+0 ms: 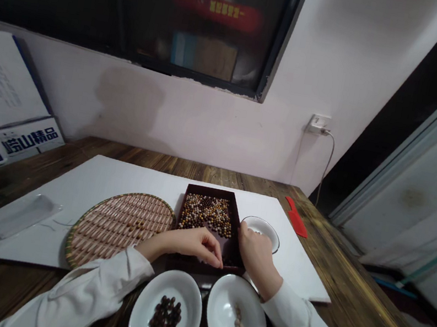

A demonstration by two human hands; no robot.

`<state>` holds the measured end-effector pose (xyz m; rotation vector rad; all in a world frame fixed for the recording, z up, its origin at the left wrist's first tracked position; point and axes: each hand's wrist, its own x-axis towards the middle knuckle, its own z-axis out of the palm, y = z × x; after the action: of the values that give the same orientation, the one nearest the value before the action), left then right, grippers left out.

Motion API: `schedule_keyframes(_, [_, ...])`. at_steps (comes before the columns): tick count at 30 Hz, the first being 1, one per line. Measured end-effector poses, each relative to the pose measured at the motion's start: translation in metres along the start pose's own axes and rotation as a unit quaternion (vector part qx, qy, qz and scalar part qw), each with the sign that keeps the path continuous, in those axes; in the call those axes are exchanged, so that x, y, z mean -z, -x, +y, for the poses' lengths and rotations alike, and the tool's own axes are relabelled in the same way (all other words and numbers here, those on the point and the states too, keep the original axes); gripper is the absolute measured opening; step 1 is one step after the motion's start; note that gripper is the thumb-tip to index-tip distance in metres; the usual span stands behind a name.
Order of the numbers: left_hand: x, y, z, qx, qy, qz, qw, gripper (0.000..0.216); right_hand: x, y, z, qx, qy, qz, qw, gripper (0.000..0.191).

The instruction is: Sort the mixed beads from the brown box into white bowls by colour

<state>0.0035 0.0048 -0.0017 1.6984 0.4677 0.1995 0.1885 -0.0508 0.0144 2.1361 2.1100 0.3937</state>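
A dark red-brown rectangular tray holds many small round beads in black, yellow-brown and cream, mostly toward its far half. Over the tray's near end, my left hand is bent down with its fingertips pinched together; anything between them is too small to see. My right hand is closed around the tray's right wall, its fingertips largely hidden. Close to me, one white bowl contains dark brown beads, and another white bowl contains a few cream beads.
Behind my right hand stands a smaller white bowl with a little in it. A round woven basket with some beads lies left. Also here are a clear plastic bag, a red scraper-like tool and boxes at far left.
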Motion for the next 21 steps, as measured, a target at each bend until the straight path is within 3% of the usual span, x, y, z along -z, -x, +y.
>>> schedule_keyframes(21, [-0.013,-0.002,-0.004,-0.036,-0.091,-0.039,0.994,0.023,-0.005,-0.001,0.001,0.001,0.008,0.013,1.000,0.022])
